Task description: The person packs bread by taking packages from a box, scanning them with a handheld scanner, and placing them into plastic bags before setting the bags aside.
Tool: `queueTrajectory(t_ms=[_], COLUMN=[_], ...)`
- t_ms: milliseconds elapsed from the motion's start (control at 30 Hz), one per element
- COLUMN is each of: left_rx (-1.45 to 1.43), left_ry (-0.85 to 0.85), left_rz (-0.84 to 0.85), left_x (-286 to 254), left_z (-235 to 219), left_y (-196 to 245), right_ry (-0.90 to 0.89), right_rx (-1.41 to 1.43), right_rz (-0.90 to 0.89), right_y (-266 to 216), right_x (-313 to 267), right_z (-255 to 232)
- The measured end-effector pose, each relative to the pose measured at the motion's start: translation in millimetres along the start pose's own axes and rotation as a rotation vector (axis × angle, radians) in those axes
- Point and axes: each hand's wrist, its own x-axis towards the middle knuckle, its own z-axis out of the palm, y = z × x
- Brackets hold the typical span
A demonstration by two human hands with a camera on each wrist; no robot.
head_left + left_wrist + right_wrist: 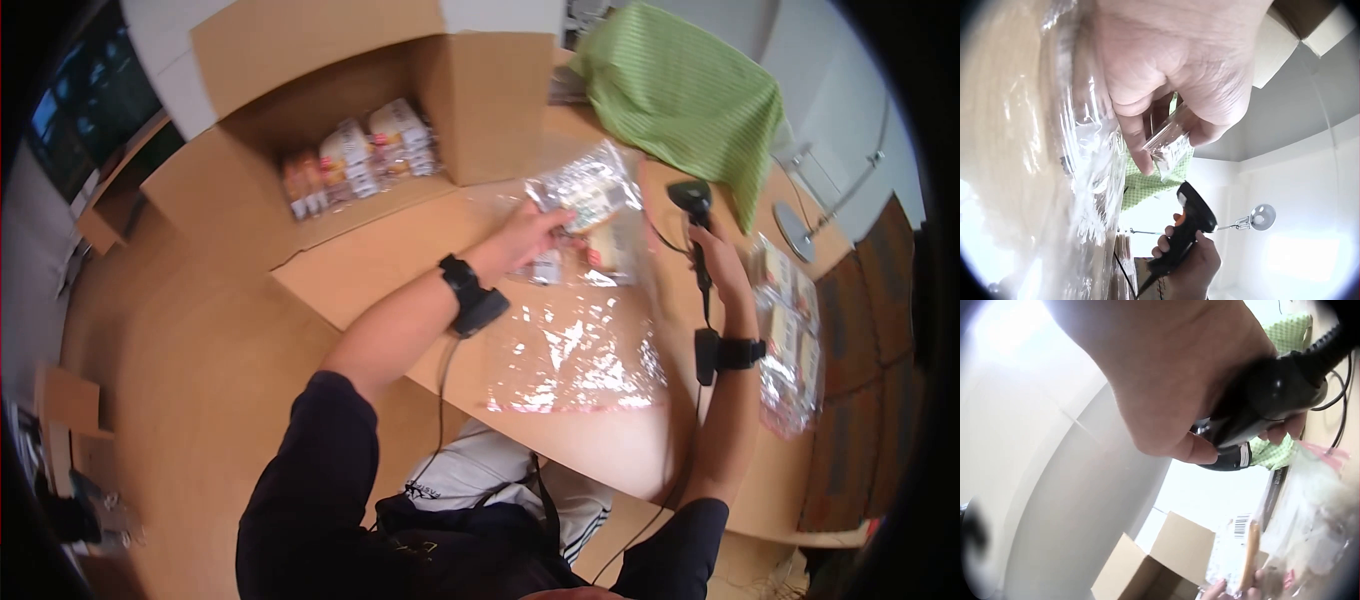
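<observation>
My left hand [528, 238] pinches a clear-wrapped packet [592, 198] over the table. In the right wrist view, a barcode label [1241, 526] shows on that packet. My right hand [722, 265] grips a black corded barcode scanner [1190, 222], its head raised to the right of the packet. Under and beside the left hand are more wrapped packets [606, 256], in or on clear plastic. Toward my body a large clear plastic bag [575, 350] lies flat on the table.
An open cardboard box [495, 110] with several wrapped packets [345, 150] stands at the back left. A green checked cloth [680, 90] covers something behind. Bagged packets [785, 335] lie at the right, near a desk lamp [795, 232]. The scanner's cable [660, 238] loops over the table.
</observation>
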Motion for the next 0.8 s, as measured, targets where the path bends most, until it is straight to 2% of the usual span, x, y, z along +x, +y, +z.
queueTrajectory(t_ms=[67, 133, 167, 200, 233, 300, 333, 433, 533, 667, 733, 800], left_rx=[0.003, -0.045, -0.038, -0.078, -0.119, -0.101, -0.099, -0.102, -0.105, -0.089, -0.080, -0.076], left_ry=[0.058, -0.012, -0.001, -0.044, -0.089, -0.080, -0.089, -0.097, -0.092, -0.018, 0.001, 0.010], left_rz=[0.016, -0.052, -0.040, -0.037, -0.037, -0.033, -0.051, -0.075, -0.086, -0.091, -0.090, -0.110], left_x=[-1, 2, 3, 4, 3, 0, 0, -1, 0, -7, -6, -4], left_z=[2, -2, -3, -3, -4, -4, -4, -3, -4, 6, 5, 1], left_y=[2, 0, 0, 0, -1, 1, 2, 4, 2, 8, 9, 3], right_ry=[0.025, 0.057, 0.085, 0.075, 0.070, 0.233, 0.241, 0.265, 0.240, 0.211, 0.273, 0.253], right_rx=[-0.030, -0.107, -0.165, -0.276, -0.273, -0.542, -0.533, -0.604, -0.557, -0.528, -0.591, -0.586], right_rz=[0.034, 0.029, 0.014, -0.018, -0.024, -0.448, -0.386, -0.351, -0.287, -0.311, -0.360, -0.337], right_y=[22, 47, 54, 49, 64, 73, 78, 71, 52, 72, 77, 71], right_x=[14, 30, 33, 29, 36, 40, 37, 28, 15, 26, 25, 23], right_z=[-1, -1, 1, 1, 1, 7, 2, 8, 16, 12, 12, 13])
